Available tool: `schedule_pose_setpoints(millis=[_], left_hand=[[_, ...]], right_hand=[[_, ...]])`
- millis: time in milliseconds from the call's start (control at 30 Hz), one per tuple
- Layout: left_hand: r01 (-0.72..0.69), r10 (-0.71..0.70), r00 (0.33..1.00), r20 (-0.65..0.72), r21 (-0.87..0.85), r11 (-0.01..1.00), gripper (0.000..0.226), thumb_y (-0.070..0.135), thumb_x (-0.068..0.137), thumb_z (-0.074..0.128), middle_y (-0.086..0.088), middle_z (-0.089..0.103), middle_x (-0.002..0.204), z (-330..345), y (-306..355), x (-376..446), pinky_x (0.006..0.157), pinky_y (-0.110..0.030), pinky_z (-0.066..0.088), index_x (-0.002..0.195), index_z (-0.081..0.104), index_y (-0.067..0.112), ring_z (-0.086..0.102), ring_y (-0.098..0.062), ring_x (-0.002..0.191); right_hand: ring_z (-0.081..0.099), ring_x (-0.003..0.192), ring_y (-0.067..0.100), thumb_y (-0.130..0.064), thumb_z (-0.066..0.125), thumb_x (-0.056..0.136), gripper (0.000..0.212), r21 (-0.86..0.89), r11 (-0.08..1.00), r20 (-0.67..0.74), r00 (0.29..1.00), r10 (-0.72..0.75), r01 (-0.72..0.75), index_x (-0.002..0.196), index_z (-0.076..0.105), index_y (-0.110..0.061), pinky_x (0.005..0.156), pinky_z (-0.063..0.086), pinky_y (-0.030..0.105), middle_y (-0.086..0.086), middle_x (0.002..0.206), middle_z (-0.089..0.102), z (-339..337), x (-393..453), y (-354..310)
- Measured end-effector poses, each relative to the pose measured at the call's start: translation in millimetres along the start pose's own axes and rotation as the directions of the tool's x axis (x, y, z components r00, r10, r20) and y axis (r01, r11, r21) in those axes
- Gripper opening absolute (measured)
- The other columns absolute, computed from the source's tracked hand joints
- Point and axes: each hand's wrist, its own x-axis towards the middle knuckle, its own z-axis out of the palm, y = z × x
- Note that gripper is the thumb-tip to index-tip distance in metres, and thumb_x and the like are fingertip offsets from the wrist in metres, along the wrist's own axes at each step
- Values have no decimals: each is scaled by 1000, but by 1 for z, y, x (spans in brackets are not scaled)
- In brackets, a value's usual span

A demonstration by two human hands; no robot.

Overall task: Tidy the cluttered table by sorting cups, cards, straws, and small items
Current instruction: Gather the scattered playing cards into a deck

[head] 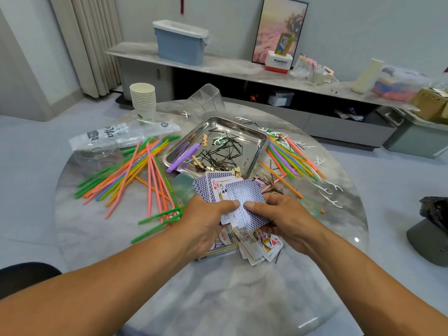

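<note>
Both hands, left hand [206, 219] and right hand [283, 221], grip a fanned bunch of playing cards [232, 197] above the worktop [242, 299], over more loose cards [261, 246]; straws [135, 173] lie left.

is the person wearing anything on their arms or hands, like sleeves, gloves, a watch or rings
Nothing shows. Both forearms are bare from the bottom edge of the picture to the wrists, with no sleeve in view. The left hand and the right hand have no gloves, and no watch, bracelet or ring can be seen on the parts that show. Any sleeves must end above the picture's edge.
</note>
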Motion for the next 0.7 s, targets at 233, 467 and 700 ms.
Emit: schedule_pose_setpoints(millis=[233, 467, 700], left_hand=[[12, -16, 995, -103, -43, 999, 27, -4, 88, 70, -11, 76, 103, -4, -2, 6, 63, -36, 61, 112, 67, 8, 75, -23, 82], [29, -30, 1000, -11, -10, 1000, 21, 4, 93, 67, -15, 76, 103, 0, -4, 0, 81, -49, 58, 114, 67, 3, 74, -26, 82], [73, -58, 987, 148, -101, 992, 34, 21, 96, 63, -20, 74, 107, 1, -2, -7, 78, -40, 62, 121, 64, -2, 74, -28, 92]], right_hand=[[75, 93, 23, -17, 68, 96, 14, 101, 993, -96, 994, -45, 55, 110, 69, -18, 77, 63, 38, 6, 102, 77, -1, -1, -2], [46, 73, 18, -16, 58, 91, 17, -668, 636, -120, 788, -604, 386, 84, 43, -19, 61, 35, 27, -1, 83, 48, 20, -6, 14], [48, 82, 12, -55, 55, 93, 32, -635, 683, 26, 893, -450, 363, 90, 40, -27, 64, 37, 34, -4, 93, 50, 26, -13, 13]])
